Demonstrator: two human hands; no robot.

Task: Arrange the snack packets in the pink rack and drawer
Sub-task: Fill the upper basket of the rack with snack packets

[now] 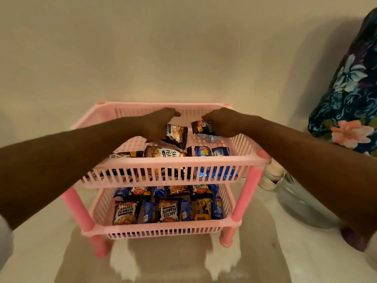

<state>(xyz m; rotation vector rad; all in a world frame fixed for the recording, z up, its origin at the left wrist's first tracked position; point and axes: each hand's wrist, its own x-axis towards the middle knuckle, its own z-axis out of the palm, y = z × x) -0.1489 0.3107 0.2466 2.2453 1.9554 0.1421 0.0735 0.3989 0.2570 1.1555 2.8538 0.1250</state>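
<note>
A two-tier pink rack (175, 160) stands against the wall. Both my hands reach into its top basket. My left hand (158, 124) holds a black salted-peanuts packet (176, 134) near the basket's middle. My right hand (221, 124) grips another dark packet (201, 126) at the back right, over a silvery wrapper. More peanut packets (164, 152) and blue biscuit packets (212, 152) lie along the top basket's front. The lower basket (163, 230) holds several peanut and blue packets in rows.
A clear jar (293, 199) with a white lid stands to the right of the rack, partly behind my right forearm. A floral-patterned cloth (350, 88) fills the right edge. The rack stands on a pale shiny surface (173, 262), with a plain wall behind.
</note>
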